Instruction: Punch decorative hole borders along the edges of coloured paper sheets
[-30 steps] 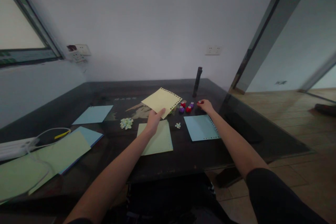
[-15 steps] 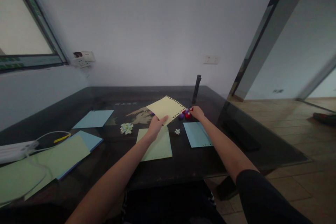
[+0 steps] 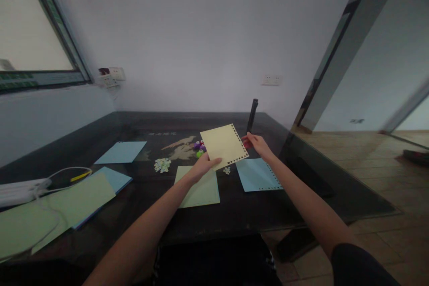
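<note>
My left hand (image 3: pixel 205 165) pinches a pale yellow sheet (image 3: pixel 223 143) by its near edge, holding it tilted above the table. Heart-like cut-outs run along two of its edges. At the sheet's right corner, my right hand (image 3: pixel 256 144) has its fingers closed on a small red paper punch (image 3: pixel 247 142), mostly covered by the fingers. Left of the sheet are several round purple, red and green punches (image 3: pixel 200 146), partly hidden by it. Beneath lies another yellow sheet (image 3: pixel 199 190), and a blue sheet (image 3: pixel 256 175) with punched edges lies below my right hand.
Small paper cut-outs form a larger pile (image 3: pixel 162 165) and a smaller one (image 3: pixel 227 170). A black upright stick-like object (image 3: pixel 252 116) stands behind. At left are a blue sheet (image 3: pixel 121 152), stacked coloured paper (image 3: pixel 83 201) and a white power strip (image 3: pixel 25 193) with cable.
The held sheet has moved right and turned, uncovering punches on its left and covering the area where red and purple ones showed. My right hand has shifted slightly right.
</note>
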A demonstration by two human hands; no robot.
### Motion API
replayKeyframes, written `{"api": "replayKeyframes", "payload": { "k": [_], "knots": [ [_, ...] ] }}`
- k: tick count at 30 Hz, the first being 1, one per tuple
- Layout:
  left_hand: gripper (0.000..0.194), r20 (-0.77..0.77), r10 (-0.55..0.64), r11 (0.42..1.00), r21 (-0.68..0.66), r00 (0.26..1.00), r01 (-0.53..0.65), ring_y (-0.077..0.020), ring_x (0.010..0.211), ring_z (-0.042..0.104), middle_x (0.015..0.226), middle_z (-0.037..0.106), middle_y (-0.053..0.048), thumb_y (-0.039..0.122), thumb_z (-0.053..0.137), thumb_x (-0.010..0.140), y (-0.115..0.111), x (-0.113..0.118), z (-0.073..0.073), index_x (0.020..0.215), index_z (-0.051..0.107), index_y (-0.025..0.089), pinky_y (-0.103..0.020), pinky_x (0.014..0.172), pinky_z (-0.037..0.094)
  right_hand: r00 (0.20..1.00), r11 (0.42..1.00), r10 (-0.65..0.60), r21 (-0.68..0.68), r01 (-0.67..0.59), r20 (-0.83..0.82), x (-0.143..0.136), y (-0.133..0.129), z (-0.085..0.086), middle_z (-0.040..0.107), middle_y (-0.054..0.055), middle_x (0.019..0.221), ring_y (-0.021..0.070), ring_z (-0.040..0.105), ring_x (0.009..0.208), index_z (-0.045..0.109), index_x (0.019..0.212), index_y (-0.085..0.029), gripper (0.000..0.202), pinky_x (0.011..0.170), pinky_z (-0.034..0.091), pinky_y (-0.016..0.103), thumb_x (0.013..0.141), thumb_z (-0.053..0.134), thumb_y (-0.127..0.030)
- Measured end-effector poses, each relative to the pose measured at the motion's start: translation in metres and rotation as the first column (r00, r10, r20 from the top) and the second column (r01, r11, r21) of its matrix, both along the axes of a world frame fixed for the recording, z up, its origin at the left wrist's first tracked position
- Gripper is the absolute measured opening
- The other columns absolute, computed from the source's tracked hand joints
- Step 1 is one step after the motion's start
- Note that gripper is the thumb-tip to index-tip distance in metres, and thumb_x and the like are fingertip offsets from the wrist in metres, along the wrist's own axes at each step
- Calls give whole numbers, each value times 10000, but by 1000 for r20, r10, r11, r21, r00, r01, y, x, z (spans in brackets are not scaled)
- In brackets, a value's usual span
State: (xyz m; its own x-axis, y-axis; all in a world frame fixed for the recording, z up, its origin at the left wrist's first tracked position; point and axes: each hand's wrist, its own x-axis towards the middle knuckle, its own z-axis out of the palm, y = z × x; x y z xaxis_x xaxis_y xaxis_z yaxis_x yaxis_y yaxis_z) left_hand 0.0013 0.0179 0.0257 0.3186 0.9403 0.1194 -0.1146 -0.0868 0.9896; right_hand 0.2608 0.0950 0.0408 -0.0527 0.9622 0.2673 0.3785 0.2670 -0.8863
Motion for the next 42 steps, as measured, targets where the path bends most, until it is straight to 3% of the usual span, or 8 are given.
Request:
{"api": "replayKeyframes", "payload": {
  "k": [4, 11, 16, 20, 23, 29, 37, 42],
  "knots": [
    [504, -139, -83, 997, -21, 987, 81, -280, 1068, 611, 1188, 644, -147, 360, 746, 659, -4, -1, 3, 1080, 647, 101, -412, 978, 429, 973, 984, 140, -86, -158, -183, -9, -19, 0, 700, 55, 744, 162, 627, 646, 665, 827, -159, 363, 636, 498, 285, 668, 712, -482],
    [465, -123, 42, 999, -15, 992, -44, -208, 860, 651, 1043, 689, -106, 422, 683, 708, 5, -4, 0, 1067, 609, 135, -339, 750, 512, 963, 993, 25, -109, -56, -269, -10, -34, -5, 687, 35, 700, 159, 620, 627, 609, 728, -167, 322, 635, 498, 307, 554, 780, -378],
    [195, -382, 240, 951, 278, 893, -136, -131, 572, 553, 636, 601, -14, 305, 556, 790, 4, 1, 0, 719, 606, 131, -255, 559, 455, 960, 991, -13, -130, -24, -279, 0, -49, 0, 682, 35, 697, 149, 607, 594, 606, 752, -165, 346, 599, 489, 297, 555, 776, -393],
    [196, -517, 233, 935, 352, 823, -43, -133, 552, 554, 578, 584, -7, 253, 531, 799, -5, 15, 4, 649, 589, 140, -250, 555, 434, 971, 995, -71, -91, 51, -228, 18, -65, 4, 646, -2, 622, 117, 544, 506, 615, 847, -163, 389, 519, 431, 257, 570, 771, -388],
    [132, -510, 190, 949, 315, 839, -23, -132, 578, 584, 622, 625, 0, 198, 588, 756, -8, 30, 10, 870, 611, 135, -246, 582, 449, 975, 995, -96, -54, 87, -200, 33, -76, 5, 623, -19, 589, 112, 521, 484, 616, 916, -158, 420, 506, 418, 251, 585, 757, -377],
    [764, -450, 172, 972, 223, 876, -76, -131, 591, 606, 633, 637, 29, 144, 664, 698, -10, 66, 16, 1365, 293, 118, -256, 641, 467, 977, 978, -207, -8, 207, -52, 59, -89, -3, 637, -2, 612, 138, 545, 505, 601, 1050, -148, 481, 507, 424, 260, 632, 712, -360],
    [346, -673, 116, 963, 257, 730, 84, -159, 703, 629, 722, 662, 1, 221, 637, 729, -15, 77, -8, 1068, 577, 178, -261, 678, 461, 958, 988, -135, -36, 149, 254, 79, -94, -28, 651, 25, 648, 160, 593, 577, 643, 949, -146, 290, 563, 455, 272, 692, 631, -279],
    [317, -738, 144, 948, 293, 659, 122, -164, 744, 622, 775, 670, -4, 239, 621, 739, -13, 78, -16, 1053, 594, 204, -259, 685, 456, 910, 983, -165, -15, 184, 379, 76, -92, -34, 640, 23, 655, 150, 581, 588, 667, 886, -153, 212, 574, 439, 266, 702, 610, -243]
  ]
}}
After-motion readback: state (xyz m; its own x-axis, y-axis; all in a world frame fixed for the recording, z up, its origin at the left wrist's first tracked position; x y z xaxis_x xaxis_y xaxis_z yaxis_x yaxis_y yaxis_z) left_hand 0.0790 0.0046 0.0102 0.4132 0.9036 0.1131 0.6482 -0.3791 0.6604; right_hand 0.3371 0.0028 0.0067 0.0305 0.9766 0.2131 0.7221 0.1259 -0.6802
